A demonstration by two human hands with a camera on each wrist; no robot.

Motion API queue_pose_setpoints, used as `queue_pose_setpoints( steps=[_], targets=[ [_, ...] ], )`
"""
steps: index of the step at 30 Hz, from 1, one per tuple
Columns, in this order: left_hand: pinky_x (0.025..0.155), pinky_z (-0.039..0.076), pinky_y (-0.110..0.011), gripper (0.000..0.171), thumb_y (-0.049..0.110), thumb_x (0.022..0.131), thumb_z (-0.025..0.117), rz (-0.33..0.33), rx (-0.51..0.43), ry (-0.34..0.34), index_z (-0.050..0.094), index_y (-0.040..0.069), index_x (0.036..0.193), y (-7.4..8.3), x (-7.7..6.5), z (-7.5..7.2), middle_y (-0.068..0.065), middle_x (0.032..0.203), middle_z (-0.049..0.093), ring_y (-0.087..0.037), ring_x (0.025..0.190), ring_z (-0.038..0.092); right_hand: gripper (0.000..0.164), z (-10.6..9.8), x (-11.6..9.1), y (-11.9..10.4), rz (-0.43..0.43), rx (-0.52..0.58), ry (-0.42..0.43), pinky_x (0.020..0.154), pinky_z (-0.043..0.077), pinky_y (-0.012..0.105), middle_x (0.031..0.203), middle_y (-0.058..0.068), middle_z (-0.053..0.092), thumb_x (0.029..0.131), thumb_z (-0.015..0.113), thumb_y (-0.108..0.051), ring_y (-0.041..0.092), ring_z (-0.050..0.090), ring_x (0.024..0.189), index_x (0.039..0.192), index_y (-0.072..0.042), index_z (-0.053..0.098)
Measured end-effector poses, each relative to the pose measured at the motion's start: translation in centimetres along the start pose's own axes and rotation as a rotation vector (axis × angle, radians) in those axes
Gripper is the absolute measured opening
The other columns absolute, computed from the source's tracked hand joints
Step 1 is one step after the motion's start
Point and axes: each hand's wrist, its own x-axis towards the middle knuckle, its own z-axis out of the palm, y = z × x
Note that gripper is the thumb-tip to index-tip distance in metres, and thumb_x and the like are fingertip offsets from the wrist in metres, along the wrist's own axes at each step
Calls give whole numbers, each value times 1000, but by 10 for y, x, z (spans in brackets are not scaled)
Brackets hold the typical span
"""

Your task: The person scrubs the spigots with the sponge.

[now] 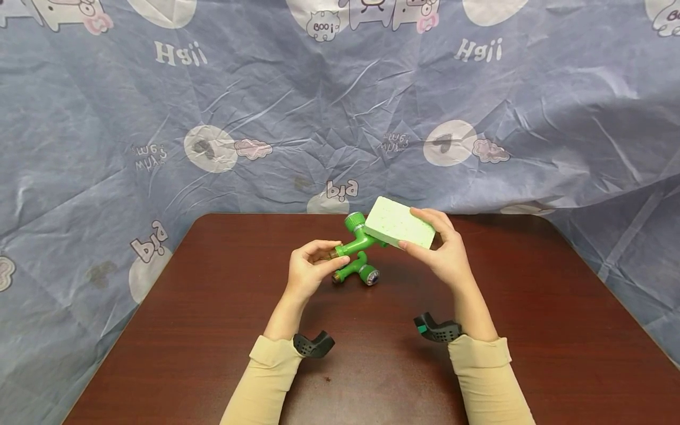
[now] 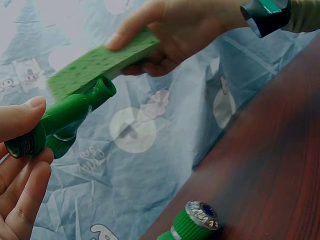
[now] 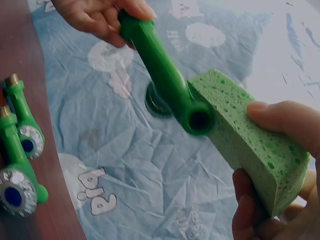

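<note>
My left hand (image 1: pixel 309 268) pinches a green faucet (image 1: pixel 362 241) by its threaded inlet end, between thumb and fingers, above the table. A light green sponge (image 1: pixel 399 224) is gripped by my right hand (image 1: pixel 446 251), thumb on one broad face and fingers on the other side. One end of the sponge meets the faucet near its knob and spout, overlapping them in the head view. In the right wrist view the sponge (image 3: pixel 250 135) lies right along the spout opening of the held faucet (image 3: pixel 162 65). Part of the faucet's far side is hidden behind the sponge.
Two more green faucets rest on the dark wooden table (image 1: pixel 212 319): a nearer faucet (image 3: pixel 17 160) and another faucet (image 3: pixel 25 115) beside it. Behind the table hangs a wrinkled blue cloth (image 1: pixel 319 118) with printed figures. A black band (image 1: pixel 438 329) sits at my right wrist.
</note>
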Motion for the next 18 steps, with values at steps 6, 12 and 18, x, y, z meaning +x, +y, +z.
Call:
queue_pose_setpoints(
  steps=[6,12,18],
  targets=[
    [60,53,-20,30,-12,71,75,-24,33,-6,65,-14,99,4,-2,7,-22,94,66,-20,71,63,58,15,-3,-4,-60,-35,-103,76,42,13,123,20,48,69,76,11,15,46,107,123,8,56],
    [60,54,-20,32,-8,71,77,-4,21,4,66,-12,100,-7,0,4,-11,92,69,-15,70,65,57,13,-4,-6,-123,-91,-150,81,39,17,121,19,50,68,78,10,14,46,110,121,7,58],
    [59,53,-19,31,-7,70,78,10,20,25,66,-11,99,-5,0,4,1,87,70,-10,69,64,57,7,-3,-5,-89,-92,-102,80,39,17,121,19,50,68,77,10,13,45,109,122,7,58]
  ],
)
